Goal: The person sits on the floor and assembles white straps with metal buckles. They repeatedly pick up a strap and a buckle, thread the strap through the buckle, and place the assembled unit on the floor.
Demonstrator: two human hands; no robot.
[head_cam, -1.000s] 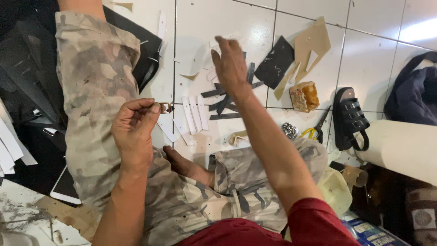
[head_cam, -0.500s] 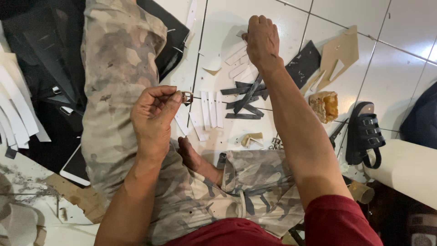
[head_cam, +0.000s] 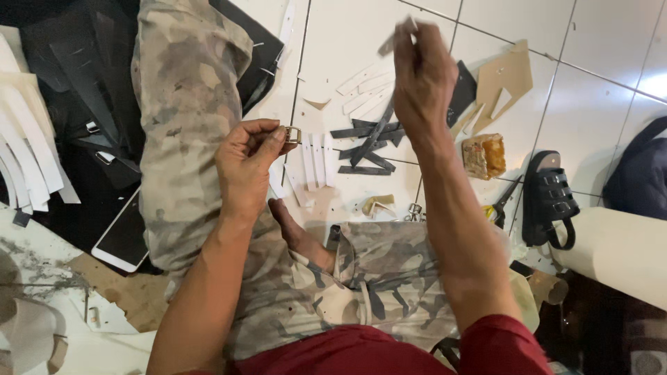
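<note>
Head view, hands: we see both of our bare hands raised over our lap, well apart from each other.
Left hand (head_cam: 244, 161): fingers drawn together, thumb and forefinger pinched on a small brass buckle (head_cam: 292, 134), which sticks out at the hand's 3 o'clock side.
Right hand (head_cam: 424, 78): lifted toward 12 o'clock, fingertips closed on a thin grey strip (head_cam: 390, 43); the strip is blurred, so we cannot tell its full length.
Buckle place: it sits in the air just above the white strips (head_cam: 316, 158) that lie side by side on the floor, near our bare foot (head_cam: 295, 232).
Black straps (head_cam: 365, 142): a loose crossed pile on the tile at 3 o'clock of the buckle, under the right wrist.
More pale strips (head_cam: 365, 89): fanned on the tile at 12 o'clock of the black pile.
Legs: camouflage trousers (head_cam: 184, 104), one leg stretched toward 12 o'clock, the other folded across the bottom of the view.
Floor: white tile floor (head_cam: 347, 35) with dark grout lines.
Right side: black sandal (head_cam: 551, 198) with buckled straps at 3 o'clock, a yellowish sponge-like block (head_cam: 484, 155) just beside it, tan cardboard patterns (head_cam: 504, 83) at 1 o'clock.
Left side: black sheet material (head_cam: 76, 76) at 10 o'clock, white cut-outs (head_cam: 24, 153) at 9 o'clock, a phone (head_cam: 125, 236) with a white rim lying touching the stretched leg.
</note>
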